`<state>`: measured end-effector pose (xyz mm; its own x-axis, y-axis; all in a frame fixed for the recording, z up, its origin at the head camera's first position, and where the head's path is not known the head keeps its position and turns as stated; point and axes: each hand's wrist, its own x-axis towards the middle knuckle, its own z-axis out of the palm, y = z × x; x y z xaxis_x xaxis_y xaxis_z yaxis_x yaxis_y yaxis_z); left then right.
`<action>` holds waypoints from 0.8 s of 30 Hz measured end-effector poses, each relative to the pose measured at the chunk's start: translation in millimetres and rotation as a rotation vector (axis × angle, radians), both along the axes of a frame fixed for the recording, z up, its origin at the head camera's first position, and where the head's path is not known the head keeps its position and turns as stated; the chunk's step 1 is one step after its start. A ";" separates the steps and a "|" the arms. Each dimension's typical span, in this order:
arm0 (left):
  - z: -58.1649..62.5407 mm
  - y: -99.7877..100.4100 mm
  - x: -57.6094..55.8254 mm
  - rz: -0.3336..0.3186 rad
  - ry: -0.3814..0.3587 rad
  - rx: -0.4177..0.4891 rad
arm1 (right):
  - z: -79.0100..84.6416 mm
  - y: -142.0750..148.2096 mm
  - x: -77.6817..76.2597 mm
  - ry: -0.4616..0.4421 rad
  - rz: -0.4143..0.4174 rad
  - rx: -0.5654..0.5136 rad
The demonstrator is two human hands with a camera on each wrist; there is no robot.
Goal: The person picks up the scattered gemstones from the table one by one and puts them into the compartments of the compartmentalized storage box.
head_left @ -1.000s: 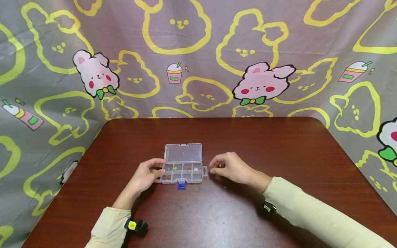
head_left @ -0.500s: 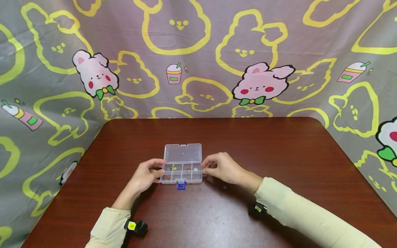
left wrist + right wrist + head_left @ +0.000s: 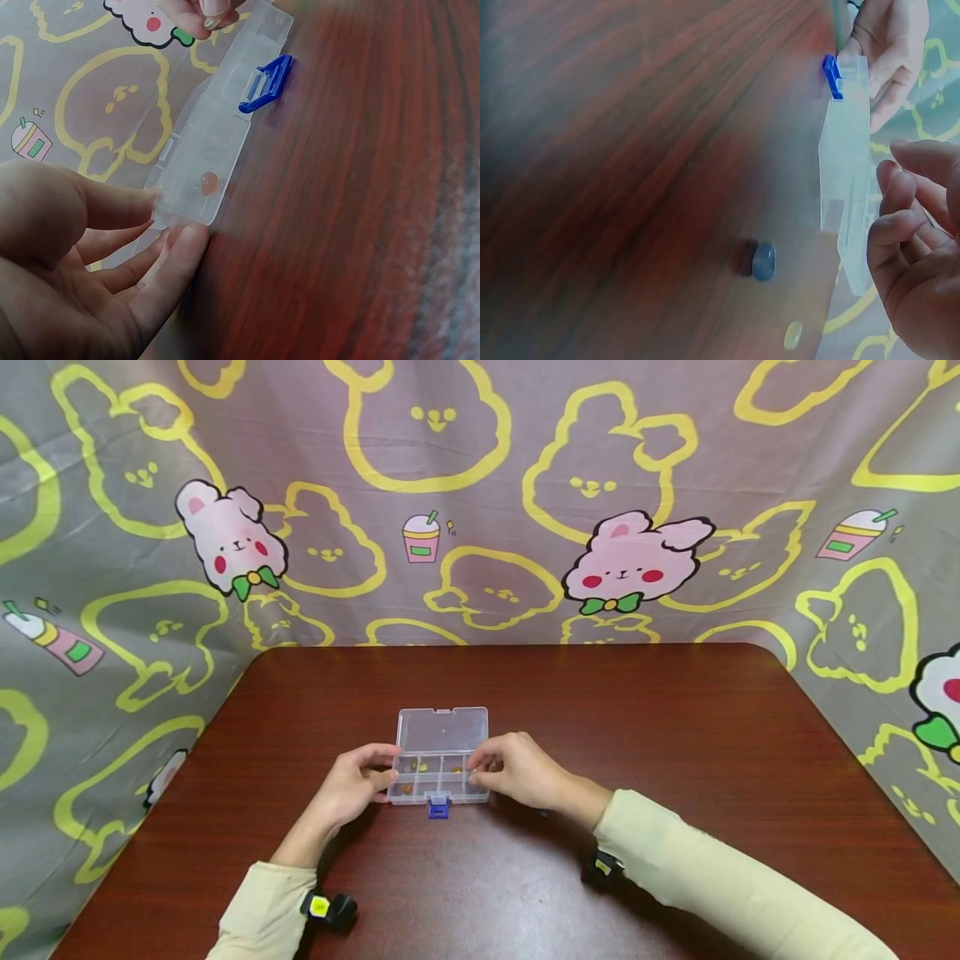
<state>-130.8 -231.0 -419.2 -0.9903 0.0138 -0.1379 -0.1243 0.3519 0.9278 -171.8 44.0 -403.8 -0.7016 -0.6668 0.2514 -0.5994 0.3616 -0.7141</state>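
Note:
A clear plastic compartment box (image 3: pixel 412 801) stands on the table with its lid (image 3: pixel 442 730) raised at the back and a blue latch (image 3: pixel 438 808) at the front. My left hand (image 3: pixel 348 787) grips the box's left end between thumb and fingers. Over the right-hand compartments, my right hand (image 3: pixel 521 770) pinches a small pale stone (image 3: pixel 212 23), best seen in the left wrist view. Inside the box lie an orange stone (image 3: pixel 407 789) at front left, yellow-green stones (image 3: pixel 423 767) at the back and another orange stone (image 3: pixel 457 769) further right.
On the brown table (image 3: pixel 637 710), a dark blue stone (image 3: pixel 763 262) and a yellowish stone (image 3: pixel 793 335) lie near the box in the right wrist view. A patterned cloth (image 3: pixel 495 527) hangs behind the table and along its sides.
My right hand has moved left from beside the box's right end to above its right-hand compartments. My left hand and the box have stayed in place.

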 end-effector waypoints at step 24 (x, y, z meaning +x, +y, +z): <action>-0.5 0.3 0.4 -0.005 0.017 0.025 | 4.6 -36.6 5.2 -0.049 0.017 0.004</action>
